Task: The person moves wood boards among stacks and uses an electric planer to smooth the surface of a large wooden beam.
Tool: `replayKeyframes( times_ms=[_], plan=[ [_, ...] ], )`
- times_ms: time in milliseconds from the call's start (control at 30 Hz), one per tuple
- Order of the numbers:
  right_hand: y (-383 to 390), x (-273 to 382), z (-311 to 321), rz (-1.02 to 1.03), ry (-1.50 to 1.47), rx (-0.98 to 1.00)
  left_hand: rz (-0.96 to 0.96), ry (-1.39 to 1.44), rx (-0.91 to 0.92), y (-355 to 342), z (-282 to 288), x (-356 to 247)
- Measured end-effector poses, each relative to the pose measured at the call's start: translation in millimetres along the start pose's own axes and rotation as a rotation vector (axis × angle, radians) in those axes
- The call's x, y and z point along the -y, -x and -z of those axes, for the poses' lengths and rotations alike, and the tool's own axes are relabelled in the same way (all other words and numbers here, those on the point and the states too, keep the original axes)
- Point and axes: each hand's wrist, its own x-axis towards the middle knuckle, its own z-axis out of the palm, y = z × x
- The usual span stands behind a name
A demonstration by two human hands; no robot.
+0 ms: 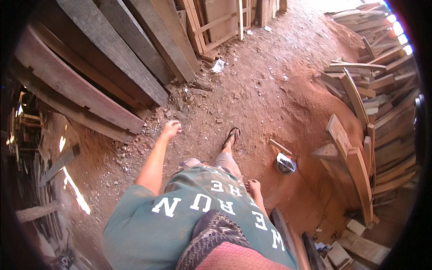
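Note:
Out in front on the left, my left hand (pixel 171 130) hangs over the dirt floor with its fingers curled in a loose fist, nothing visible in it. The ends of long leaning wooden planks (pixel 85 85) are nearest to it, but it does not touch them. My right hand (pixel 253 186) is low beside my hip, its fingers also curled, and no object shows in it. One foot in a dark sandal (pixel 233 134) is stretched forward on the ground between the two hands.
Wood offcuts (pixel 355 157) and curved boards are heaped along the right. A small bag-like object (pixel 285 164) lies on the reddish sawdust beside a short stick (pixel 280 146). Wooden frames (pixel 220 27) stand at the far left of the path (pixel 252 76). White scraps (pixel 218 66) litter the ground.

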Motion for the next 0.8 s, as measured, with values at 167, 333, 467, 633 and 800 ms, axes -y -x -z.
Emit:
replayKeyframes(
  times_ms=[167,333,467,633,800],
  plan=[
    [-77.9,109.3,30.3,0.183,0.520,0.073,-0.111,0.212,-0.245,-30.5,16.1,-96.9],
    [-159.9,223.9,44.5,-0.004,0.286,0.107,-0.188,0.336,-0.425,-31.0,39.2,-191.5],
    [-209.1,333.8,76.0,0.146,0.294,0.109,-0.270,0.342,-0.558,-16.8,48.3,-239.3],
    [-231.2,467.4,48.2,0.291,0.306,-0.023,-0.259,0.322,-0.621,-20.5,59.9,-261.9],
    [-203.0,590.4,-66.1,0.557,0.367,0.195,-0.143,0.325,-0.632,-72.1,71.8,-219.5]
  ],
)
